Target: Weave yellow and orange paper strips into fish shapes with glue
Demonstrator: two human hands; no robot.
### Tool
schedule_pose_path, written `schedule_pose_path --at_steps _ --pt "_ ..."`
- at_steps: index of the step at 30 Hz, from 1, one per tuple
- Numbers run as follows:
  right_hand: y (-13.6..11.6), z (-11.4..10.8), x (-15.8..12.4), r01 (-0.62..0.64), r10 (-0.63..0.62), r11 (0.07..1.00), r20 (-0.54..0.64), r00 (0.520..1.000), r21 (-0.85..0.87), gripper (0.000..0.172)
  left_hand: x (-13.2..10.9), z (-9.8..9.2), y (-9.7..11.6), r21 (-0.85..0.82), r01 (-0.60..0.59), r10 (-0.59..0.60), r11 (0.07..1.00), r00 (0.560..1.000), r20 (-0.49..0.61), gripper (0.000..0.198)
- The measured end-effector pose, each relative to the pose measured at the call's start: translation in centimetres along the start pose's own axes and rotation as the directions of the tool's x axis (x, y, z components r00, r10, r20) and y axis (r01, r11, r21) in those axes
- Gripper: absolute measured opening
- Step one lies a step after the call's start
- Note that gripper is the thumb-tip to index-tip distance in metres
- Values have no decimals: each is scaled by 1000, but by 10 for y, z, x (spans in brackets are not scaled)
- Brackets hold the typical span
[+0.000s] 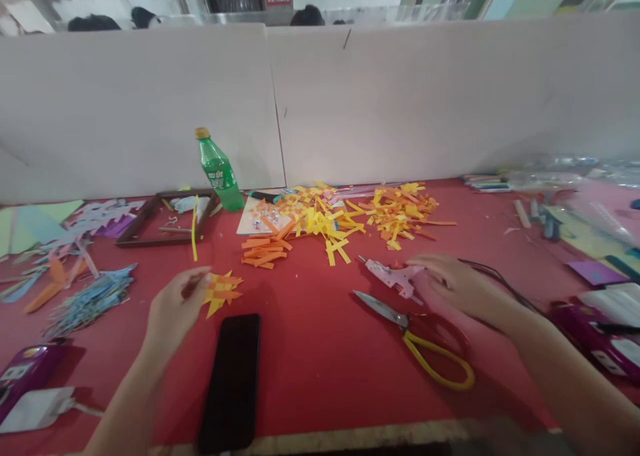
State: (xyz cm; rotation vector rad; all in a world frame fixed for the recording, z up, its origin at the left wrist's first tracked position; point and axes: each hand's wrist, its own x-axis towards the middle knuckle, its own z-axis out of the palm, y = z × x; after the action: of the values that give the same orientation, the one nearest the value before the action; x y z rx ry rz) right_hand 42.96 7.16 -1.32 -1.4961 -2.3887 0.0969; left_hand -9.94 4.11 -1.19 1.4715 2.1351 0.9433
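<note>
My left hand (173, 309) is closed, pinching a small woven piece of orange and yellow paper strips (223, 293) with pointed ends. It is held just above the red table, beyond a black phone (231, 383). On the right, my right hand (457, 283) has its fingers at the back end of a pink hot glue gun (393, 276), whose nozzle points left. Part of its grip is hidden by the fingers. Just in front of the gun lie scissors (415, 339) with yellow and red handles, blades pointing to the upper left.
Yellow paper strips (327, 223) and orange strips (265, 251) lie in heaps at the back. A green bottle (220, 173) stands beside a brown frame (160, 243). Blue strips (93, 299) are at left. A white partition (375, 109) closes off the rear; a dark cord (500, 279) runs right.
</note>
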Motion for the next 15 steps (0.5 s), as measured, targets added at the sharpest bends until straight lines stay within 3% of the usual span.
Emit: schedule_pose_path --at_steps 5,10,15 --pt "25 35 -9 9 -8 1000 32 999 -29 44 12 0 -20 214 -31 27 976 999 21 43" --pt "29 31 -3 2 1 999 65 998 -47 44 13 2 -17 439 -129 119 889 992 50 40" --pt "40 19 7 -68 74 994 68 995 -85 38 13 2 -15 556 -274 250 785 961 120 41"
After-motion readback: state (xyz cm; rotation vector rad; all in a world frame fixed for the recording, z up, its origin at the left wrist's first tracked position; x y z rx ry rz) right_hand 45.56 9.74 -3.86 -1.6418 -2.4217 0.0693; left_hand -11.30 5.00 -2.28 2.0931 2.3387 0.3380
